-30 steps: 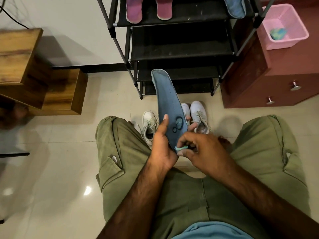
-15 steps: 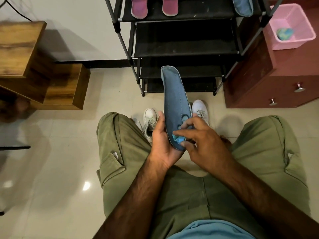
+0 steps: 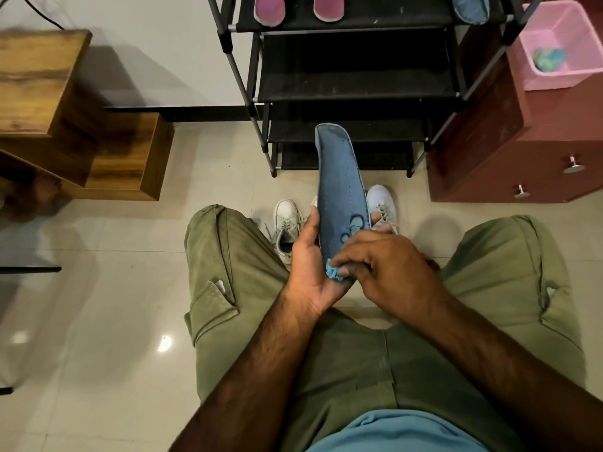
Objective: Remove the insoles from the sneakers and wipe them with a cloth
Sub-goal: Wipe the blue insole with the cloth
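Dead centre of view, between the knees: the wipe step is in hand, not removal. The insole (image 3: 339, 190) is out of the shoe and held up off the floor, toe at 12 o'clock, heel at 6.

- The left hand (image 3: 306, 265) grips the heel end. Its thumb lies along the 9 o'clock edge and its fingertips wrap round to the 3 o'clock edge.
- The right hand (image 3: 388, 272) has curled fingers pinching a small wadded blue cloth (image 3: 332, 273) and pressing it onto the heel area.
- The sneakers (image 3: 287, 226) stand on the floor tiles just behind the hands, at 10 and 1 o'clock of them.

Next move, as a judgement: stroke the cloth from heel toward toe, left-hand grip firm so the insole doesn't flex away. Most of its length looks unwiped.

Insole look: blue fabric face with a stitched line near the rim and a pale edge. The heel zone has worn or peeled patches showing lighter blue. It is thin and slightly bowed, so likely floppy.

The shoe rack (image 3: 355, 86) at 12 o'clock carries two pink insoles (image 3: 269, 9) and another blue one (image 3: 470, 8) on its top shelf, possibly done already.
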A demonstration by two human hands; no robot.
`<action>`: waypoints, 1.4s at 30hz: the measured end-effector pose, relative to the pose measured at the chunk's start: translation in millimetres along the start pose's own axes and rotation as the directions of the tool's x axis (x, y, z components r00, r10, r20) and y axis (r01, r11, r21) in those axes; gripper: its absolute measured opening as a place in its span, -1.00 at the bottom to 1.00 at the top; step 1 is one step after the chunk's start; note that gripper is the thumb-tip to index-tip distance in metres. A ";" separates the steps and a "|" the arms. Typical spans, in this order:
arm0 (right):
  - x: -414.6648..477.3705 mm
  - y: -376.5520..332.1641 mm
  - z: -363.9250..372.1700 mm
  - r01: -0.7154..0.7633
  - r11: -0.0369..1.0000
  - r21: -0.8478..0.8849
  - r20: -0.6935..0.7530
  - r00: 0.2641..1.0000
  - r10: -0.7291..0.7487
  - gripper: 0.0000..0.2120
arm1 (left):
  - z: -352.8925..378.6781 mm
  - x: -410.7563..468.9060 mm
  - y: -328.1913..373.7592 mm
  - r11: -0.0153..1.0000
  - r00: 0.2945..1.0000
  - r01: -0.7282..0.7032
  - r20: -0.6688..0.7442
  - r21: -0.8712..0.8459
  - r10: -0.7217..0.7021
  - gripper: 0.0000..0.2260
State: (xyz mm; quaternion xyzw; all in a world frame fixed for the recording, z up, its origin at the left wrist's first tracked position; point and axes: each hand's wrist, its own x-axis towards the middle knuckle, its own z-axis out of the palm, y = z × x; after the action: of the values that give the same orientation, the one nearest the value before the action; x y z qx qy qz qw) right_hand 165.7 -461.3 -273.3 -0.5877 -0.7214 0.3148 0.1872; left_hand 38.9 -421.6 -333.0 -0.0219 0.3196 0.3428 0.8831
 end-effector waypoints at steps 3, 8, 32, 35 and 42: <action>22.8 -1.5 -1.8 -0.027 0.995 -0.100 -0.111 0.994 0.016 -0.84 | 3.7 -4.5 -5.4 0.999 1.000 -0.016 0.019 -0.041 0.017 -0.35; 57.3 4.5 -3.4 -0.192 0.978 -0.081 -0.190 0.966 0.174 -0.84 | 6.9 -10.1 -7.9 0.998 0.998 -0.062 -0.010 -0.004 0.062 -0.46; 21.3 25.1 -10.5 -0.386 0.921 0.049 -0.160 0.907 0.389 -0.87 | 6.0 -2.6 -4.6 0.993 0.989 -0.116 -0.094 0.000 0.115 -0.60; 28.7 28.6 -14.5 -0.425 0.856 0.296 -0.153 0.863 0.481 -0.87 | 5.6 -1.5 -7.1 0.992 0.987 -0.116 -0.103 0.058 0.122 -0.60; 7.5 12.3 -15.7 -0.375 0.882 0.286 -0.047 0.914 0.403 -0.85 | 2.2 -4.8 4.0 0.995 0.996 -0.082 -0.025 0.055 0.083 -0.39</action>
State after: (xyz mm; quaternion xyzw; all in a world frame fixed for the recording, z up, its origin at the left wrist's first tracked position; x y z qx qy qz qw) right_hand 182.9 -449.0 -270.9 -0.7051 -0.5280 0.4102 0.2362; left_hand 35.0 -420.8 -327.8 0.0104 0.3415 0.3699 0.8640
